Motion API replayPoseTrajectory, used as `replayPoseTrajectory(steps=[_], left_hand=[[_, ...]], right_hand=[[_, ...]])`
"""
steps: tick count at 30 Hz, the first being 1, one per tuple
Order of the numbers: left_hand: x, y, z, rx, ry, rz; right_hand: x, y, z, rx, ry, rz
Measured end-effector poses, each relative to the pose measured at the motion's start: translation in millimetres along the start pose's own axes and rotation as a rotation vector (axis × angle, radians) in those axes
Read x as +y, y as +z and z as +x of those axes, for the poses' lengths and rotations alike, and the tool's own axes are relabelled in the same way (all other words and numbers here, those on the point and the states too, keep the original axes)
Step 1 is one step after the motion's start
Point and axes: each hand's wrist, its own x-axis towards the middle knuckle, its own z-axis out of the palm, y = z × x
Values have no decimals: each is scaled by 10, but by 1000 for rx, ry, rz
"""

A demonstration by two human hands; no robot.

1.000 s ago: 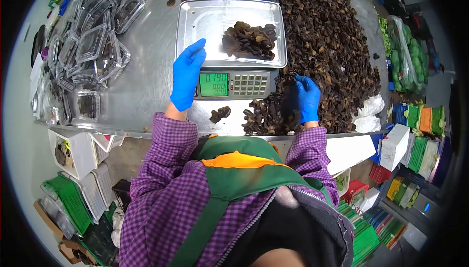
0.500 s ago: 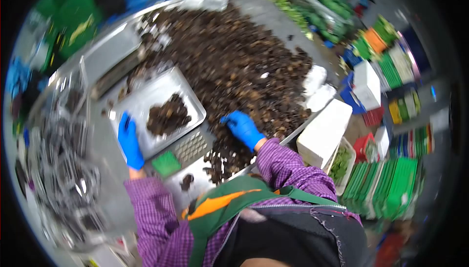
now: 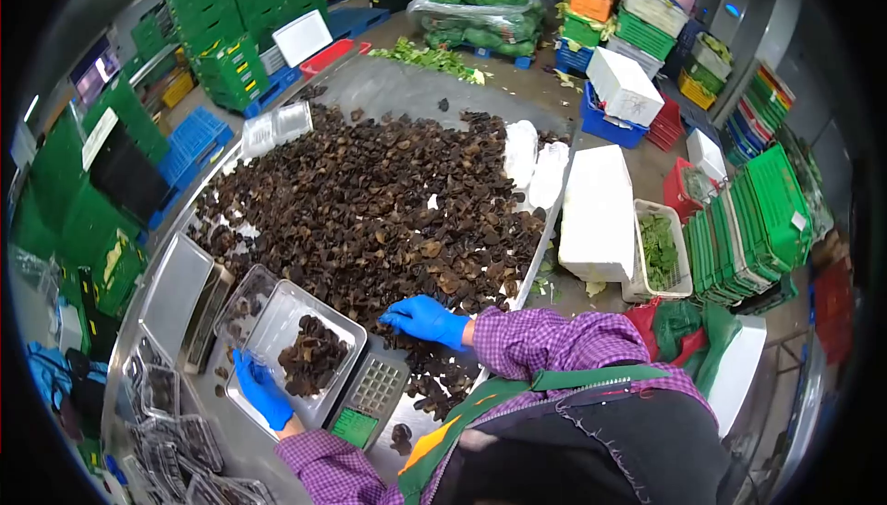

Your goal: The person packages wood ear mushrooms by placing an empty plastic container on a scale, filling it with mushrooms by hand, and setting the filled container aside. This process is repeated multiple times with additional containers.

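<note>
My left hand (image 3: pixel 262 392), in a blue glove, lies along the left rim of a metal tray (image 3: pixel 334 318), its fingers stretched out. Inside the tray sits a small heap of dark wood ear mushrooms (image 3: pixel 312 357). The tray rests on a scale with a keypad (image 3: pixel 377 387) and a green panel (image 3: pixel 355 426). My right hand (image 3: pixel 427 320), also gloved in blue, is at the near edge of the big mushroom pile (image 3: pixel 397 200), right of the tray. Its fingers are curled together, and anything between the fingertips is hidden. A clear plastic box (image 3: pixel 242 306) stands beside the tray.
Clear plastic boxes (image 3: pixel 176 431) are heaped at the left. White foam boxes (image 3: pixel 596 214) stand beyond the right table edge, near a crate of leafy greens (image 3: pixel 658 244) and stacked green crates (image 3: pixel 753 223). Bagged green vegetables (image 3: pixel 485 6) lie at the back.
The view has tilted up and steadied. My right hand has moved closer to the tray's right edge; my left hand stays by the tray's left rim. The heap in the tray looks much the same.
</note>
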Motion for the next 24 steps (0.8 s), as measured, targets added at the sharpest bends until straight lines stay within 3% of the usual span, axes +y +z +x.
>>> replayPoseTrajectory(steps=[1,4,6,9,13,24], left_hand=[[54,16,-33,40,-4,-34],[72,-146,-62,-23,1,-64],[153,-16,-259,11,-13,48],[117,-155,-548,-133,130,279],[276,-141,-905,-39,-173,415],[329,-216,-1150,-175,-326,419]], right_hand=[[-101,11,53,-81,95,-48],[-457,123,130,-112,163,297],[-479,272,270,-178,234,350],[-434,542,392,-288,292,413],[-458,651,490,-357,307,323],[-227,863,580,-241,250,459]])
